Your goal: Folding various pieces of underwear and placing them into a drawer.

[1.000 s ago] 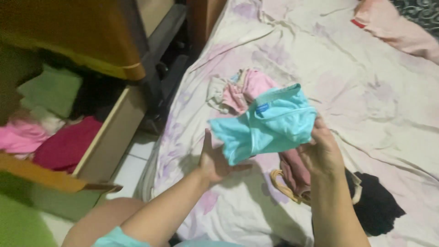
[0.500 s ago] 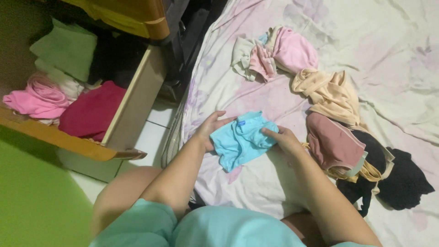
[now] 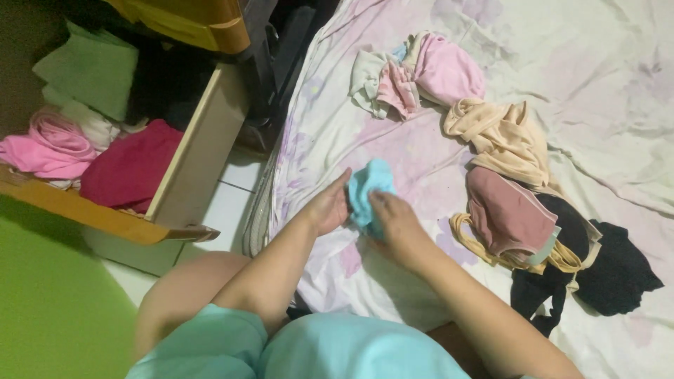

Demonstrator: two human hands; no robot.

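Note:
A small light-blue garment [image 3: 366, 189] is bunched into a compact bundle on the pale floral bedsheet [image 3: 597, 84]. My left hand [image 3: 328, 208] presses against its left side, fingers wrapped on the cloth. My right hand [image 3: 393, 223] covers its lower right part and grips it too. Both forearms reach in from the bottom of the view, above my light-blue shirt.
Loose garments lie to the right: a pink and white pile [image 3: 421, 74], a beige piece [image 3: 502, 140], a mauve piece [image 3: 509, 210], black clothes [image 3: 604, 270]. At left an open wooden drawer [image 3: 196, 154] holds pink, dark red and green folded clothes. A green mat [image 3: 49, 309] covers the floor.
The blue garment was held up spread out, then laid on the sheet. Now my hands have folded it into a much smaller bundle, close together.

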